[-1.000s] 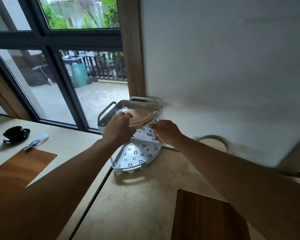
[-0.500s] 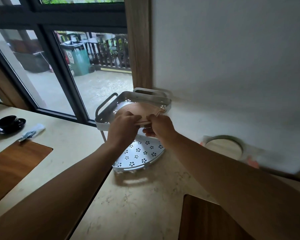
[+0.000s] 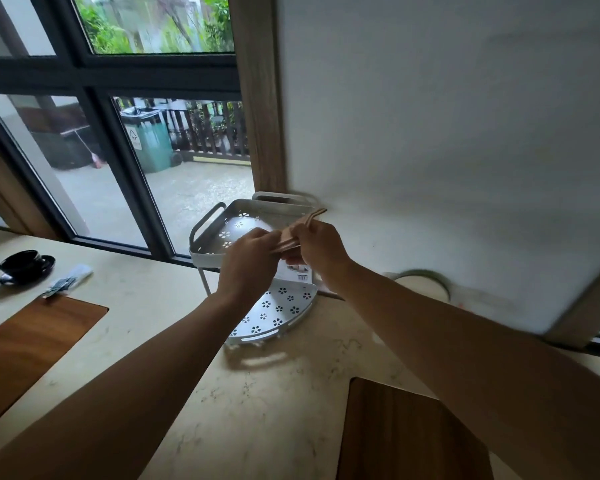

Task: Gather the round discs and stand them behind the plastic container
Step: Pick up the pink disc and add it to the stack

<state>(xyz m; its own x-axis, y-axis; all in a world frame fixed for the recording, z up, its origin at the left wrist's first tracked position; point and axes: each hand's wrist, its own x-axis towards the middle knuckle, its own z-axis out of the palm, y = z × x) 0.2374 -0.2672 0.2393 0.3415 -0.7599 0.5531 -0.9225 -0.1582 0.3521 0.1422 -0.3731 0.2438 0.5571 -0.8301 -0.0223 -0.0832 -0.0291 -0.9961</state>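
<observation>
Both hands on the round discs (image 3: 293, 233): left hand (image 3: 248, 261) and right hand (image 3: 317, 247) pinch the thin tan stack edge-on, tilted, fingers closed on it. Discs look like wood, flat, stacked tight. They sit between my fingers, just above the upper tier of the white plastic rack (image 3: 219, 233), perforated with flower cutouts. Barcode label (image 3: 300, 273) below my right fingers, text unreadable. Marbled beige surface (image 3: 264, 410) underneath.
</observation>
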